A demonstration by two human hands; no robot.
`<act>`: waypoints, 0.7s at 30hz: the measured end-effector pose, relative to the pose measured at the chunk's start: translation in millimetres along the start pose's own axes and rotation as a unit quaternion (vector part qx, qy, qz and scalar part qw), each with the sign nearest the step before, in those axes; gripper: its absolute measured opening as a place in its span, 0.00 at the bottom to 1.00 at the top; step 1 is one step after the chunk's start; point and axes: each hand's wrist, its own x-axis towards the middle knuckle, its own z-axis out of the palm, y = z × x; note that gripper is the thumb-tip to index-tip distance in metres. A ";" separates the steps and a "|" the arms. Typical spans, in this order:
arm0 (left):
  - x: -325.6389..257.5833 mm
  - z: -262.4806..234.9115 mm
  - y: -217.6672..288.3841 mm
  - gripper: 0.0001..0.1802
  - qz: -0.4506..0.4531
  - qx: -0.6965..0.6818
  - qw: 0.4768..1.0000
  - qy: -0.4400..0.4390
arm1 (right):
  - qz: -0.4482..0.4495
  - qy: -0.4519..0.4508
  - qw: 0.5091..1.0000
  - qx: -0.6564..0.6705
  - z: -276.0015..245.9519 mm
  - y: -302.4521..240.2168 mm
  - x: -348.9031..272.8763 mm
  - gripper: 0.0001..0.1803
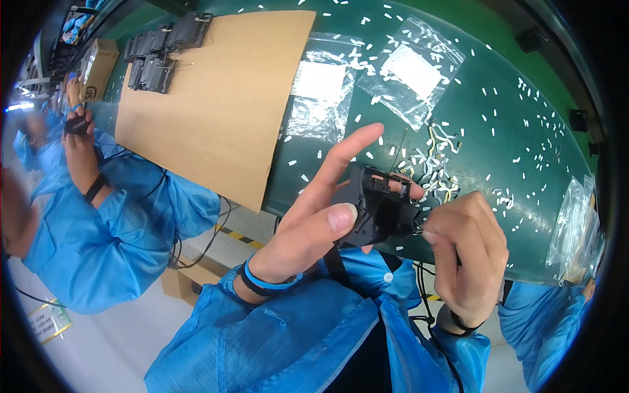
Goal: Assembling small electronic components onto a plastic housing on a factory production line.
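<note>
A black plastic housing (383,213) is held over the near edge of the bench in my left hand (304,226). The thumb presses on its left side, the index finger points up and away, and other fingertips show behind its right side. My right hand (468,252) is closed in a pinch at the housing's right edge; whatever lies between its fingertips is too small to make out. Just beyond the housing is a loose pile of short white, yellow and grey flat cables (432,167). A thin dark wire (400,147) sticks up beside it.
Small white pieces lie scattered over the green bench (511,216). Clear plastic bags (321,121) with white labels lie beyond, another bag (570,226) at right. Several black housings (154,69) stand on a cardboard sheet (216,98). A co-worker in blue (111,229) works at left.
</note>
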 end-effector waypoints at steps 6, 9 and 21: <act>-0.5 -5.3 -10.7 0.45 0.028 -0.090 0.993 -0.069 | 0.044 0.001 0.999 0.020 3.7 -0.3 -4.6 0.13; 2.9 -3.6 -11.7 0.47 0.033 -0.140 0.986 -0.078 | 0.170 0.054 0.971 0.157 10.5 -2.1 -13.4 0.15; 0.4 1.8 -11.4 0.57 0.021 -0.075 0.994 -0.080 | 0.238 0.067 0.900 0.358 15.6 0.9 -21.8 0.06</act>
